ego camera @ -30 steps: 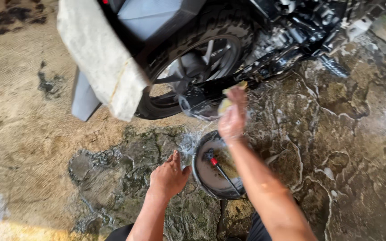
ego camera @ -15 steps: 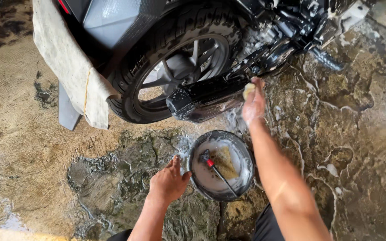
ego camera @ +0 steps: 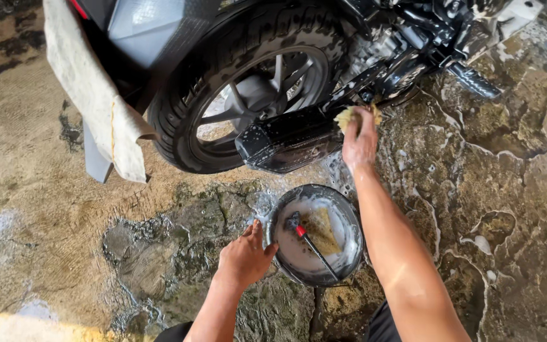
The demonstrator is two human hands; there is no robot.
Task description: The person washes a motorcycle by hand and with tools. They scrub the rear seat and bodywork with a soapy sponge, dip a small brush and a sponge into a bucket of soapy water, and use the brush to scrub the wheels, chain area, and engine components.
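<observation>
Where the head view looks down on wet concrete, the right hand [ego camera: 359,136] is clenched round a small yellow foam sponge [ego camera: 348,116], soaked and sudsy, pressed against the black soapy exhaust muffler [ego camera: 289,139] beside the black spoked rear wheel [ego camera: 248,95]. Left hand [ego camera: 243,258], fingers loose, rests on the rim of the round dark metal basin [ego camera: 284,215] of foamy water, which holds a red-necked brush [ego camera: 311,246].

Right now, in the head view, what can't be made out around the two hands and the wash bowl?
- Sponge: mostly covered by the right hand; its shape and size are unclear.
- Motorcycle: cut off by the top edge; only the rear wheel, exhaust and lower frame show.
- Bowl: suds hide its depth and the brush head.
- Left hand: seen from the back; whether its fingers grip the bowl rim is unclear.
- Cloth: drapes over the tail, hiding it.
</observation>
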